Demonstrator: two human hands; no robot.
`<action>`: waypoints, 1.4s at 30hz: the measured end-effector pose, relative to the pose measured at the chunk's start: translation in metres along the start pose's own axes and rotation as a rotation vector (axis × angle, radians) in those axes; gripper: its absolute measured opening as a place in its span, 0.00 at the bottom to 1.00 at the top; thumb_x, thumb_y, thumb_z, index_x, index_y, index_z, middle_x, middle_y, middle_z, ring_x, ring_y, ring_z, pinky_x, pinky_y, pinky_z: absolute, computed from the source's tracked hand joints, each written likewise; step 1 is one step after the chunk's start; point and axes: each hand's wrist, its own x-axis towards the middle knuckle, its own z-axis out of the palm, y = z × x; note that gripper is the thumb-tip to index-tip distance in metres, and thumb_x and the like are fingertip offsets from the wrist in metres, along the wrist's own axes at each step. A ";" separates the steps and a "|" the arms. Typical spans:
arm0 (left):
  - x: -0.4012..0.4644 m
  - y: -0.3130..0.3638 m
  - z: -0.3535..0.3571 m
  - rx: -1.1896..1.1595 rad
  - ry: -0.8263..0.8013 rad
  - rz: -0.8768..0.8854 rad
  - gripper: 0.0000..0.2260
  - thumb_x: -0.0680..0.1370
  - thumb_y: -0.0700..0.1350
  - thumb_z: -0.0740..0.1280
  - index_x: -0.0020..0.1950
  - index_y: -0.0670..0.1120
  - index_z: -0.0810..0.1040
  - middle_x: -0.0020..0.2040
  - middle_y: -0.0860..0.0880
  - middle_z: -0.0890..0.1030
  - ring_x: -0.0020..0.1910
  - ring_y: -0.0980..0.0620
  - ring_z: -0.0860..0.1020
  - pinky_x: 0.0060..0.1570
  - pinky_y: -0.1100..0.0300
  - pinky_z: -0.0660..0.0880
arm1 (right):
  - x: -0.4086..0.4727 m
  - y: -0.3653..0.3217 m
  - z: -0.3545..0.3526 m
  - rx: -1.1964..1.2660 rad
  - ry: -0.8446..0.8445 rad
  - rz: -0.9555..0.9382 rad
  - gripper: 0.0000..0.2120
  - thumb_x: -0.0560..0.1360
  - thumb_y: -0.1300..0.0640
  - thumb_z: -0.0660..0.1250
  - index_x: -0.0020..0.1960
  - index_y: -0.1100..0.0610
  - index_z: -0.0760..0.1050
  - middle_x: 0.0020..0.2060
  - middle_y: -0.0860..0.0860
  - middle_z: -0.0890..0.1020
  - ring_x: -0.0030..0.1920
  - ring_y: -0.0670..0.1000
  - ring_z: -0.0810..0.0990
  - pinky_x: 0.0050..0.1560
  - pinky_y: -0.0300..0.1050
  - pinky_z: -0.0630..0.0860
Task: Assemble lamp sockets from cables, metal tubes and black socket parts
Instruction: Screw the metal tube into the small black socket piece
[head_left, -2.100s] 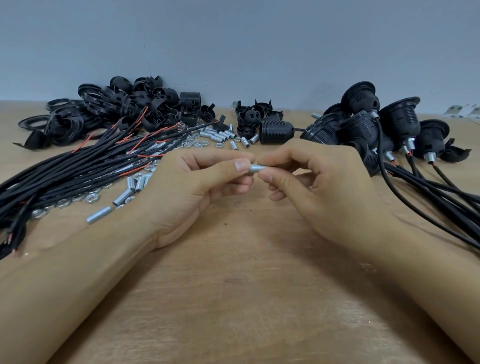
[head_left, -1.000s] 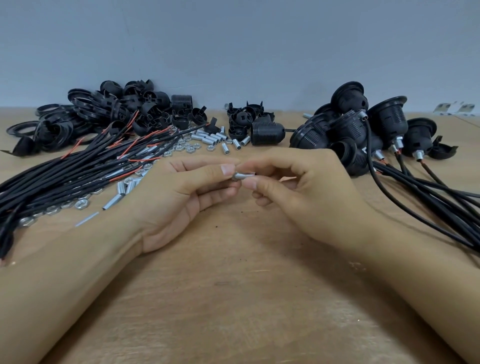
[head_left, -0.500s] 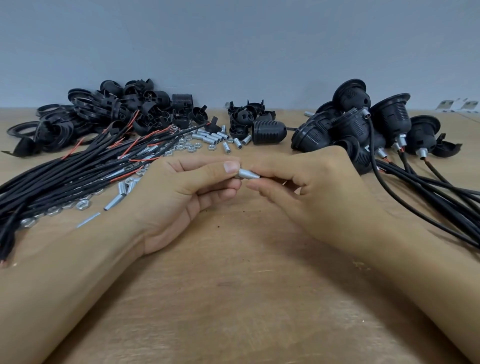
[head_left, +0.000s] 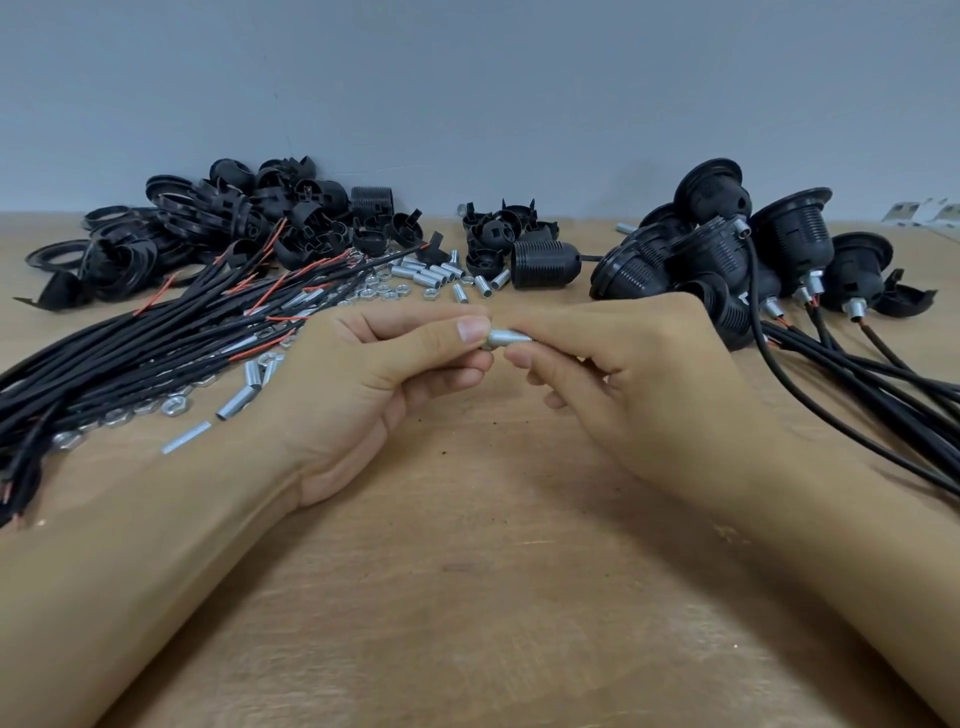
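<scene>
text: none legible | labels: none | numbers: none

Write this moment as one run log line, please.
left hand: pinches metal tube | right hand: pinches same tube | tube: above table | cable: none threaded yet

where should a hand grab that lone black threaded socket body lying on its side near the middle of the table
Grip the black socket body across its ribbed barrel, coming from above with thumb and fingers on its near and far sides. It lies on its side, so the round barrel faces up. Loose metal tubes crowd its left and small black caps lie behind, so a top approach looks clearest.
</scene>
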 end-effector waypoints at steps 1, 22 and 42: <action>-0.001 0.001 0.001 -0.007 0.006 -0.017 0.11 0.63 0.43 0.76 0.43 0.42 0.88 0.41 0.43 0.86 0.37 0.53 0.84 0.40 0.65 0.79 | 0.001 0.001 -0.001 -0.072 0.010 -0.039 0.12 0.79 0.57 0.65 0.47 0.65 0.82 0.29 0.54 0.78 0.29 0.55 0.77 0.31 0.53 0.74; 0.000 -0.001 0.003 0.025 -0.006 0.072 0.13 0.62 0.41 0.76 0.46 0.41 0.86 0.41 0.44 0.85 0.39 0.52 0.83 0.43 0.63 0.79 | 0.000 -0.001 0.005 0.674 -0.088 0.514 0.06 0.78 0.56 0.67 0.45 0.57 0.81 0.35 0.56 0.84 0.34 0.54 0.84 0.33 0.45 0.82; -0.001 -0.004 0.001 0.165 -0.019 0.244 0.09 0.68 0.36 0.74 0.46 0.45 0.85 0.44 0.44 0.86 0.44 0.49 0.83 0.48 0.58 0.79 | -0.002 -0.006 0.005 0.590 0.016 0.396 0.03 0.77 0.59 0.69 0.48 0.57 0.81 0.34 0.52 0.84 0.36 0.50 0.85 0.36 0.41 0.82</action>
